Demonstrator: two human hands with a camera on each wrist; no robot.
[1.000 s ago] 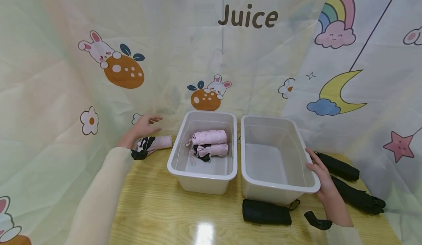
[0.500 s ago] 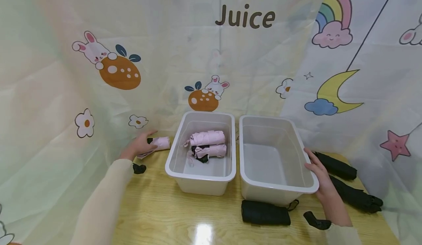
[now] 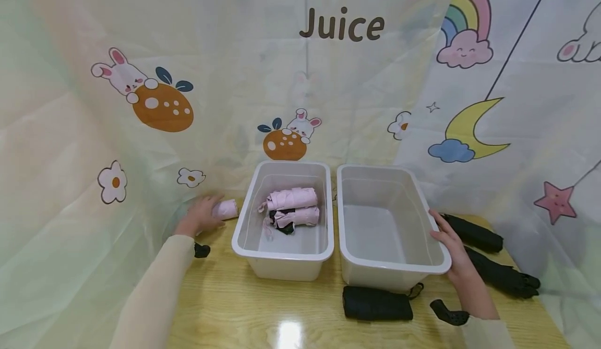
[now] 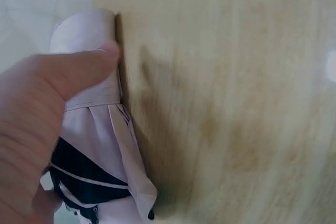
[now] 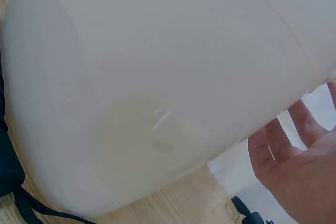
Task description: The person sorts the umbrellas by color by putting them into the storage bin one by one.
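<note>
At the table's left edge, my left hand [image 3: 203, 215] lies over a folded pink umbrella [image 3: 226, 209]. In the left wrist view, its thumb crosses the pink umbrella [image 4: 94, 100], which has a black panel; the other fingers are mostly hidden. My right hand [image 3: 454, 247] holds the right rim of the right white bin [image 3: 392, 266], whose inside shows no objects. In the right wrist view, the right hand's fingers [image 5: 278, 142] meet the edge of this bin. Two pink folded umbrellas [image 3: 293, 199] lie in the left white bin [image 3: 286, 268], side by side.
A black folded umbrella [image 3: 377, 303] lies in front of the right bin. Two more black umbrellas [image 3: 474, 233] lie to its right, beyond my right hand. A printed curtain [image 3: 225, 77] hangs behind and beside the wooden table [image 3: 244, 317].
My left hand has come down onto the pink umbrella from above and now covers most of it. My right hand stays at the bin's rim. The head view has shifted slightly.
</note>
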